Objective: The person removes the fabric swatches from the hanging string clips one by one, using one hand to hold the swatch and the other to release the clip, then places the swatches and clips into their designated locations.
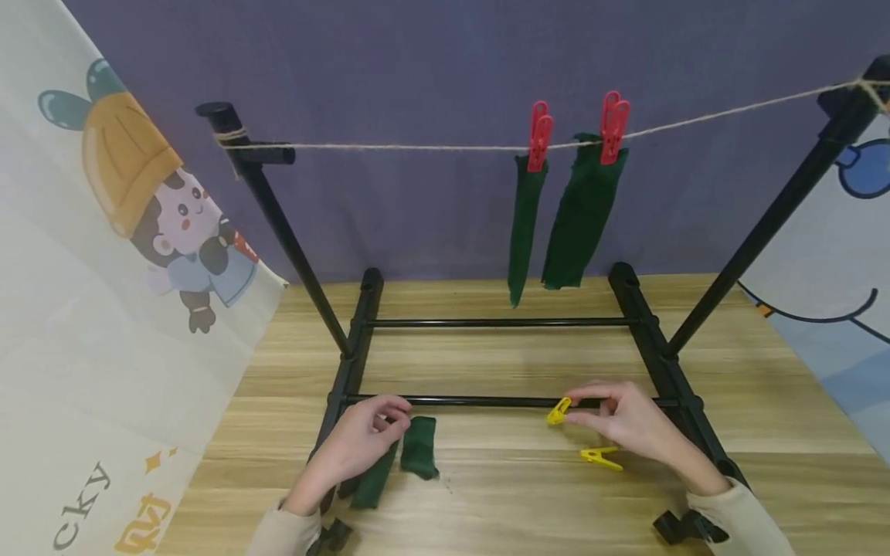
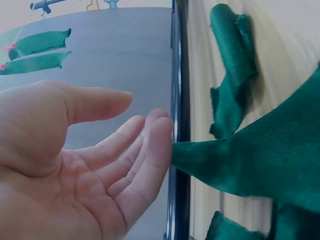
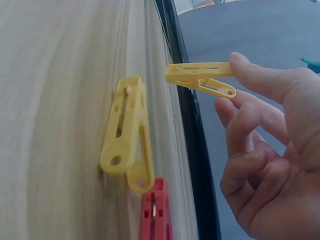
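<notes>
My right hand (image 1: 629, 421) pinches a yellow clothespin (image 3: 200, 77) by its handle ends between thumb and index finger, the other fingers curled in. A second yellow clothespin (image 1: 601, 457) lies on the table below that hand. My left hand (image 1: 365, 436) is over a dark green cloth strip (image 1: 378, 483), its thumb apart from its loosely bent fingers. In the left wrist view the tapered end of this green cloth (image 2: 260, 155) meets the fingertips and goes out of sight behind them. Beside it lies a smaller green cloth piece (image 1: 419, 448).
A string (image 1: 389, 146) spans two black posts, with two green cloths (image 1: 582, 220) hanging from red clothespins (image 1: 613, 127). A black rod (image 1: 480, 401) of the rack runs just beyond both hands. A red clothespin (image 3: 156, 215) lies near the yellow one on the table.
</notes>
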Demonstrator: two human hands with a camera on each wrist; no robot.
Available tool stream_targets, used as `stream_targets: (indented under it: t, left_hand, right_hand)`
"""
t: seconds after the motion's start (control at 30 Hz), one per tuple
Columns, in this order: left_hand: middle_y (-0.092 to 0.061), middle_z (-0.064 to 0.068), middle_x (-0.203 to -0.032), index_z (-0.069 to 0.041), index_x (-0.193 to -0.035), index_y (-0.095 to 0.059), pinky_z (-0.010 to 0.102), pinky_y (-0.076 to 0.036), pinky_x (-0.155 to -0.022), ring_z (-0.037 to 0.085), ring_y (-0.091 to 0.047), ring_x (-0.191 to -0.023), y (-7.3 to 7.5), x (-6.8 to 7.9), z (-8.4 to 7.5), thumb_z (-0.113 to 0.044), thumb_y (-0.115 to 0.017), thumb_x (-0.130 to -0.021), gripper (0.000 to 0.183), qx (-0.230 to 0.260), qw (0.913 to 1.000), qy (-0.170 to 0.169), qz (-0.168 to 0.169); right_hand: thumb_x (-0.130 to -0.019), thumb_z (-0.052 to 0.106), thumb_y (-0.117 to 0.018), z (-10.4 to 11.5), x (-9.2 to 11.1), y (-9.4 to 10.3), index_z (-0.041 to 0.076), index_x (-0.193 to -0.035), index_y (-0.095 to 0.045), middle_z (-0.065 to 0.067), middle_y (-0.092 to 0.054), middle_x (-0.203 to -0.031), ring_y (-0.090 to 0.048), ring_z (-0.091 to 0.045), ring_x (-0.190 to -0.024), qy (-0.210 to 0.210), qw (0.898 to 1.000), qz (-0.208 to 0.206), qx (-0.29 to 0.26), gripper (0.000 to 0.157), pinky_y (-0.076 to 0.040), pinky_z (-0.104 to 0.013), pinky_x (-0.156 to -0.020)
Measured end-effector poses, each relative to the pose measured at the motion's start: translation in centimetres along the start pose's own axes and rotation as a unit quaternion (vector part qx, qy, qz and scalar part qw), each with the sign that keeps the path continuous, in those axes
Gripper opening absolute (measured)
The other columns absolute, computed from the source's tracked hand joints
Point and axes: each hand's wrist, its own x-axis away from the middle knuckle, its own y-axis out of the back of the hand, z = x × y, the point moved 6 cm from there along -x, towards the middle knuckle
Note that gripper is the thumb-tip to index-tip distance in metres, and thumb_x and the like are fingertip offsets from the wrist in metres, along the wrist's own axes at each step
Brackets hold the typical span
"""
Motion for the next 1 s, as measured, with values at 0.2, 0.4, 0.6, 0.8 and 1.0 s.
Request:
stream_targets:
  t: [0.2,0.4,0.6,0.8,1.0]
  left_hand:
    - [-0.073,0.008,-0.108,-0.010,-0.121,-0.069,0.024,-0.057,-0.064,0.023,-0.069,-0.089,0.8,-0.2,-0.3,-0.021,-0.064,-0.101,0.023,0.027,0.9995,-0.004,-0.017]
    - [-0.072,0.010,-0.105,-0.009,-0.119,-0.070,0.025,-0.056,-0.063,0.031,-0.069,-0.087,1.4,-0.5,-0.8,-0.017,-0.065,-0.100,0.021,0.044,0.9985,-0.012,-0.031]
    - [-0.072,0.007,-0.106,-0.014,-0.115,-0.071,0.025,-0.056,-0.063,0.032,-0.069,-0.081,1.9,-1.0,-1.4,-0.017,-0.066,-0.100,0.016,0.047,0.9974,-0.025,-0.049]
    - [-0.073,0.011,-0.108,-0.015,-0.114,-0.071,0.026,-0.057,-0.066,0.031,-0.069,-0.081,2.5,-1.4,-2.1,-0.017,-0.065,-0.100,0.015,0.067,0.9954,-0.038,-0.058]
    - [-0.072,0.013,-0.110,-0.016,-0.114,-0.071,0.026,-0.056,-0.068,0.028,-0.068,-0.080,2.5,-1.6,-2.5,-0.019,-0.065,-0.101,0.015,0.080,0.9948,-0.034,-0.052]
  right_hand:
    - [-0.084,0.042,-0.083,-0.8,0.1,-0.3,0.019,-0.116,-0.076,0.006,-0.048,-0.051,-0.035,-0.003,-0.042,-0.021,1.000,0.012,-0.001,0.040,-0.032,-0.022,-0.039]
    - [-0.083,0.042,-0.083,-1.2,0.2,-0.5,0.020,-0.115,-0.077,0.008,-0.052,-0.059,-0.033,-0.003,-0.042,-0.021,1.000,0.011,0.004,0.039,-0.031,-0.021,-0.039]
    - [-0.083,0.041,-0.083,-1.2,0.3,-0.4,0.019,-0.116,-0.077,0.007,-0.047,-0.054,-0.034,-0.003,-0.042,-0.022,1.000,0.014,0.012,0.039,-0.031,-0.021,-0.039]
    - [-0.083,0.041,-0.084,-1.1,0.4,-0.4,0.023,-0.114,-0.077,-0.005,-0.072,-0.099,-0.039,-0.004,-0.043,-0.015,1.000,0.003,0.025,0.037,-0.034,-0.022,-0.039]
    - [-0.084,0.043,-0.082,-1.1,0.8,-0.1,0.023,-0.116,-0.077,-0.004,-0.073,-0.108,-0.038,-0.004,-0.043,-0.009,0.999,-0.001,0.044,0.039,-0.034,-0.023,-0.039]
